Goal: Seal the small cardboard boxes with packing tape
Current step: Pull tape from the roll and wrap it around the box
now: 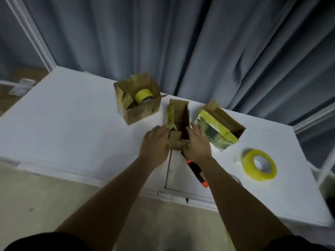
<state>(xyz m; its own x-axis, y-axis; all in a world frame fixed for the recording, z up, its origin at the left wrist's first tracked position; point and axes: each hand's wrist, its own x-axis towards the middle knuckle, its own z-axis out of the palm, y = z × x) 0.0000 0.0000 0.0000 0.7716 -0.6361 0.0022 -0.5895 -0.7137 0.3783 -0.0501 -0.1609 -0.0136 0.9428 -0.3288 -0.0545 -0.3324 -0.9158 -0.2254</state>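
Here, middle box between left hand, right hand

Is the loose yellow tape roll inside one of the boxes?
No, the loose tape roll lies on the white table, right of the boxes.

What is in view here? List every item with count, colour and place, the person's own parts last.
cardboard boxes: three, brown, open; far left, middle, right
tape roll in far left box: one, yellow
loose tape roll: one, yellow, on table right
cutter: one, orange and black, by right forearm
table: one, white
curtain: grey, behind table
left hand: on middle box's left side
right hand: on middle box's right side
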